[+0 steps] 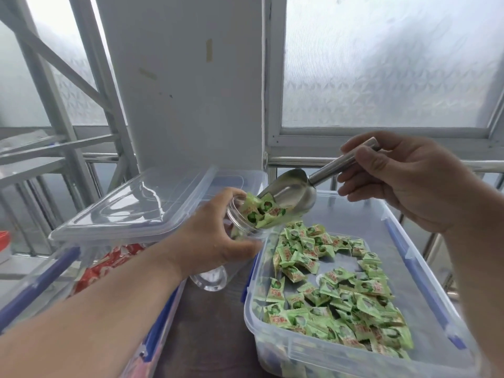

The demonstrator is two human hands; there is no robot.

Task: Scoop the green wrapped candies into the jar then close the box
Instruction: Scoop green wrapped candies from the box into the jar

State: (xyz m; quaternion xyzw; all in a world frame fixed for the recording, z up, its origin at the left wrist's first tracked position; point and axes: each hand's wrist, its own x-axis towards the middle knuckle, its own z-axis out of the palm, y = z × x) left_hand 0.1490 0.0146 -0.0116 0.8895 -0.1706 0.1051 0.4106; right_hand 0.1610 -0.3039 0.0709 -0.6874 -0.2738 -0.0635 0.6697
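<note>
1. Frosted windows (381, 64) and a white pillar (185, 77) filled the background, with a metal railing (300, 160) running behind a dark tabletop (207, 323).
2. At nine o'clock stood a second clear box holding red wrapped candies (109, 264), and a loose clear lid (141, 205) rested across its top.
3. Near the centre, the left hand (215, 238) gripped the jar (237, 233), fingers and thumb curled round its clear wall, tilting its mouth toward two o'clock. The jar looked like light, smooth plastic, likely slippery, so a full wrap round the body seemed the sound hold.
4. Just above, the scoop (289, 195) touched the jar's mouth, and green candies slid from it into the jar.
5. At two o'clock, the right hand (403, 184) pinched the scoop's stiff metal handle near its end, fingers curled round it.
6. At four o'clock, the open box (425, 268) held the remaining green wrapped candies (341, 296). They looked light, crinkly and loose, apt to spill, so scooping suited them better than picking.
7. The lid would probably flex, so it was best lifted by its two edges.
</note>
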